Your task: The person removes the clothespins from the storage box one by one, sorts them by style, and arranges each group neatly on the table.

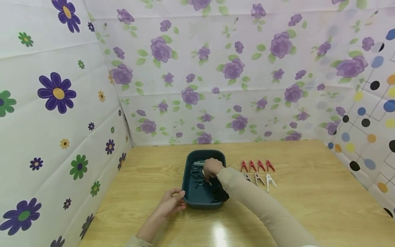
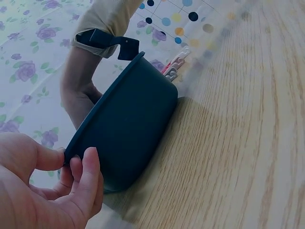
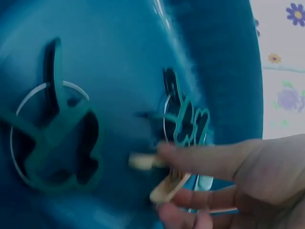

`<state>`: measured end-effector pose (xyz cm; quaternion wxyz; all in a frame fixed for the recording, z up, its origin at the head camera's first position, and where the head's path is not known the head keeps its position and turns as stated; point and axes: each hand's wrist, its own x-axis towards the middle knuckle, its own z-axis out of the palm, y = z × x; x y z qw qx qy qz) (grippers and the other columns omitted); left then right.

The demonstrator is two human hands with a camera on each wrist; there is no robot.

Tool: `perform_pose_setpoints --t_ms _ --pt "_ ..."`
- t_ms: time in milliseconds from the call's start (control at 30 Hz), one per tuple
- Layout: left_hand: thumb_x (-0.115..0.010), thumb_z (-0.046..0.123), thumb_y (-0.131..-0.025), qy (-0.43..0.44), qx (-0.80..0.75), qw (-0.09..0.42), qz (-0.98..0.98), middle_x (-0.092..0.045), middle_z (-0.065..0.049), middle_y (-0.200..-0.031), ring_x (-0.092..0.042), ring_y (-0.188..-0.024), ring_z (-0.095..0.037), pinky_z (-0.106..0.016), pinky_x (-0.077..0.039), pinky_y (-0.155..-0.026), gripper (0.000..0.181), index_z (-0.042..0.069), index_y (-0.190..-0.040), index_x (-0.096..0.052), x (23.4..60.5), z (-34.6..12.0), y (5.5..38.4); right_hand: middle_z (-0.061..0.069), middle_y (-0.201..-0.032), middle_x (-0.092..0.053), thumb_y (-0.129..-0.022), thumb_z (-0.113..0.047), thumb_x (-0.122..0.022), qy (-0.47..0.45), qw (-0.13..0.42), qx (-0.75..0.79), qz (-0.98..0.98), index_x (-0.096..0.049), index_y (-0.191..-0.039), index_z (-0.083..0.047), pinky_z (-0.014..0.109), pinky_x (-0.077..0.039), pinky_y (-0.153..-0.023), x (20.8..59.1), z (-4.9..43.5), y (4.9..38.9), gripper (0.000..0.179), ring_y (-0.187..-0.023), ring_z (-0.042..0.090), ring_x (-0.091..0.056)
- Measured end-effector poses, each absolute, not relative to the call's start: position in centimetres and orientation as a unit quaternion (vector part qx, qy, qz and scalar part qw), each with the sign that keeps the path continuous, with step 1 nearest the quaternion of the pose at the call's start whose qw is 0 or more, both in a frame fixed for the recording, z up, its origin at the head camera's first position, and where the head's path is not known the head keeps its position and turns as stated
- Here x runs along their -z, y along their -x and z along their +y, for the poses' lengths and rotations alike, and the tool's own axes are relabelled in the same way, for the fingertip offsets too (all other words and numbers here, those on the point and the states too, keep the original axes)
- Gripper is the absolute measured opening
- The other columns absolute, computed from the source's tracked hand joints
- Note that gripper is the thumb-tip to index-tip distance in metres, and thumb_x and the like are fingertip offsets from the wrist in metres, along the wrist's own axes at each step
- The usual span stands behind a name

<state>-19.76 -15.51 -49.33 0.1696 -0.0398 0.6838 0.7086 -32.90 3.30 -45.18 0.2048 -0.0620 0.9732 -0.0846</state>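
A dark teal plastic tray (image 1: 197, 202) stands on the wooden table. My left hand (image 1: 172, 202) pinches its near left rim between thumb and fingers, as the left wrist view (image 2: 62, 186) shows close up. Inside the tray, my right hand (image 1: 213, 167) pinches a beige clothespin (image 3: 164, 188) between thumb and fingertips. Green clips with wire rings (image 3: 62, 138) lie on the tray floor around it. A pale green clip (image 1: 199, 163) rests near the tray's far end. The black wrist strap (image 1: 219, 192) hides part of the tray's right side.
Right of the tray, several red clothespins (image 1: 260, 166) stand in a row. In front of them is a second row with a grey, a beige (image 1: 259, 178) and a white clothespin (image 1: 270, 181). Flower-patterned cloth walls (image 1: 191, 96) enclose the table (image 1: 148, 168) at back and left.
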Motion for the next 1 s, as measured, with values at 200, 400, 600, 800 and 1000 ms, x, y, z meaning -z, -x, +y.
perform_pose_setpoints --t_ms 200,400,600,800,1000 --pt "-0.056 0.017 -0.098 0.042 -0.710 0.176 0.681 -0.054 -0.002 -0.077 -0.058 -0.067 -0.010 -0.020 -0.056 -0.063 0.022 -0.001 -0.108 -0.049 49.5 -15.2 20.1 0.007 -0.071 -0.057 -0.076 -0.017 -0.079 0.052 0.187 0.082 0.977 -0.065 -0.073 -0.011 0.028 -0.036 -0.044 44.9 3.5 32.9 0.014 -0.049 0.014 -0.045" --pt "-0.055 0.016 -0.098 0.046 -0.712 0.173 0.679 -0.054 -0.002 -0.075 -0.057 -0.066 -0.010 -0.020 -0.056 -0.062 0.017 0.001 -0.105 -0.049 49.3 -15.4 20.0 0.006 -0.063 -0.061 -0.082 -0.021 -0.072 0.081 0.170 0.133 0.973 -0.069 -0.070 -0.010 0.027 -0.039 -0.044 43.3 4.7 32.8 0.017 -0.054 0.018 -0.056" --pt "-0.055 0.016 -0.099 0.041 -0.712 0.175 0.679 -0.054 -0.002 -0.076 -0.057 -0.067 -0.010 -0.020 -0.056 -0.063 0.017 0.002 -0.104 -0.049 49.3 -15.5 19.9 0.004 -0.058 -0.060 -0.085 -0.024 -0.068 0.111 0.138 0.170 0.969 -0.071 -0.064 -0.009 0.022 -0.041 -0.045 42.5 6.7 32.7 0.026 -0.063 0.023 -0.066" --pt "-0.056 0.018 -0.098 0.043 -0.705 0.173 0.687 -0.056 -0.001 -0.075 -0.059 -0.066 -0.009 -0.021 -0.056 -0.063 0.021 0.000 -0.106 -0.049 49.3 -15.5 19.9 -0.003 -0.044 -0.043 -0.086 -0.027 -0.067 0.106 0.110 0.208 0.966 -0.065 -0.055 -0.012 0.023 -0.031 -0.042 42.8 8.7 33.2 0.035 -0.043 0.012 -0.037" --pt "-0.054 0.018 -0.099 0.047 -0.701 0.170 0.691 -0.056 -0.001 -0.073 -0.060 -0.065 -0.009 -0.021 -0.057 -0.063 0.022 -0.001 -0.108 -0.049 49.3 -15.4 19.9 -0.004 -0.042 -0.043 -0.086 -0.030 -0.066 0.118 0.062 0.246 0.960 -0.061 -0.055 -0.009 0.021 -0.024 -0.040 42.8 10.3 33.0 0.038 -0.040 0.009 -0.030"
